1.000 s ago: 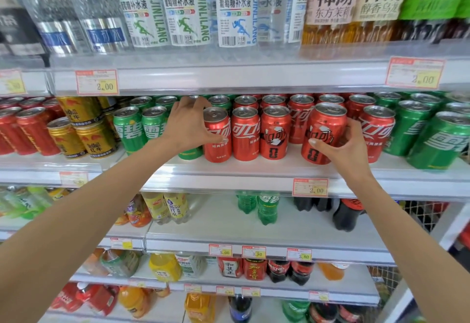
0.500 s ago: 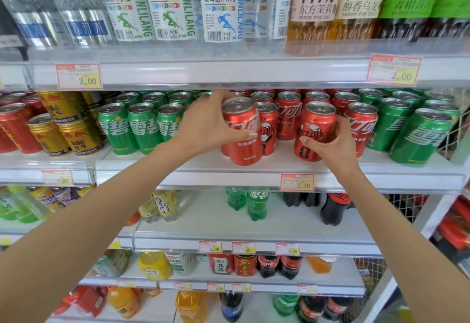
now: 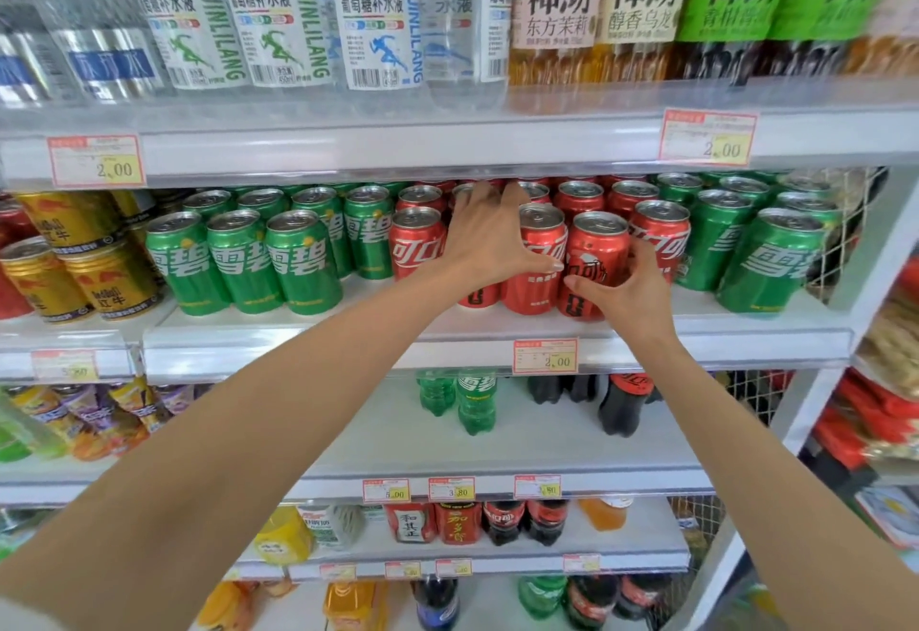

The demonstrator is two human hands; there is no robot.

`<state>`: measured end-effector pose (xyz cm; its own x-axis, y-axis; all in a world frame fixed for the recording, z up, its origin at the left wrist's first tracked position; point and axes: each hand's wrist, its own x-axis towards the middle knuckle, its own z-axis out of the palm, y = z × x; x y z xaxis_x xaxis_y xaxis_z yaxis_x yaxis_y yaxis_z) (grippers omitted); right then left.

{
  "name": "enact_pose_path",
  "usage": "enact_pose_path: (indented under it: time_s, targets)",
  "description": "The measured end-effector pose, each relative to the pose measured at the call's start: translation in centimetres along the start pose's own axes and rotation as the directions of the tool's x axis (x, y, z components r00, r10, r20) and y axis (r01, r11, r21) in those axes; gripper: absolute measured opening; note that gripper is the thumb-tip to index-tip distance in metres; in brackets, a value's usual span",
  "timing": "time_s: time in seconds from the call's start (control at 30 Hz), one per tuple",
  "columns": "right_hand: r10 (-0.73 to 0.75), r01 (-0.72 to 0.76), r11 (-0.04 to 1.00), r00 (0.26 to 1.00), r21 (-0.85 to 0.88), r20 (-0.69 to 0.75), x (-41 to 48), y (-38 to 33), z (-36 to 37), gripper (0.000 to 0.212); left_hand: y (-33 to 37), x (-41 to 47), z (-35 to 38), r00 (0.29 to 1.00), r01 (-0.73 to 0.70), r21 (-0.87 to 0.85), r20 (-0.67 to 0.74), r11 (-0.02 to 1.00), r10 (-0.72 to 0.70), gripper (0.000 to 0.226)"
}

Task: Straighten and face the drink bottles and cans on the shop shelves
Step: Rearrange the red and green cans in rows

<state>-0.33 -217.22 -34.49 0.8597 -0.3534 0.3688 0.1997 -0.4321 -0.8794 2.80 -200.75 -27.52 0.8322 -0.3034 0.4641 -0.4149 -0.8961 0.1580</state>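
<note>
Red cola cans stand in rows mid-shelf. My left hand (image 3: 490, 237) reaches over the front row and grips one red cola can (image 3: 539, 282), thumb across its front and fingers over the tops behind. Its palm hides most of the red can to the left of that one. My right hand (image 3: 626, 292) grips the neighbouring red can with black print (image 3: 597, 252), thumb on the front, fingers round its right side. Both cans stand on the shelf (image 3: 298, 347), touching. Green cans (image 3: 298, 262) line up to the left, and more green cans (image 3: 766, 262) to the right.
Gold cans (image 3: 109, 282) sit at the far left. Clear and tea bottles (image 3: 373, 24) fill the shelf above, close over the can tops. A price tag (image 3: 545, 356) hangs below my hands. Lower shelves hold small bottles. A wire mesh side panel (image 3: 840, 242) closes the right end.
My left hand has carried a red cola can to the right and set it on the shelf beside the can in my right hand. The right hand has kept its grip.
</note>
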Motion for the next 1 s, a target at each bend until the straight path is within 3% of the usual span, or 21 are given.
enact_pose_path:
  time_s: [0.1,0.3,0.5,0.7,0.8,1.0]
  targets:
    - [-0.035,0.034,0.998,0.999,-0.054,-0.024,-0.5,0.1,-0.1,0.076,-0.1,0.4,0.3,0.999,-0.015,0.029,0.030,0.999,0.014,0.084]
    - [-0.148,0.091,0.917,0.982,-0.388,-0.120,-2.1,0.6,-0.5,0.072,0.0,1.1,0.5,0.996,-0.021,0.053,0.088,0.998,0.017,0.088]
    - [-0.104,0.050,0.919,0.987,-0.390,-0.119,-1.1,0.7,0.0,0.054,-0.2,1.1,0.4,0.990,-0.084,0.109,0.123,0.990,0.071,0.092]
    - [-0.108,0.053,0.907,0.988,-0.418,-0.110,-0.8,0.5,0.1,0.051,-0.9,0.2,0.9,0.975,-0.213,0.098,-0.036,0.972,0.218,0.075]
    - [-0.139,0.084,0.910,0.984,-0.405,-0.108,-0.9,0.2,-0.6,0.049,-1.0,-0.5,1.3,0.922,-0.351,0.037,-0.163,0.936,0.352,0.058]
    - [-0.331,0.208,0.904,0.892,-0.373,-0.306,-0.5,1.2,-3.9,0.030,-0.2,-1.2,2.2,0.824,-0.525,0.050,-0.218,0.850,0.522,0.050]
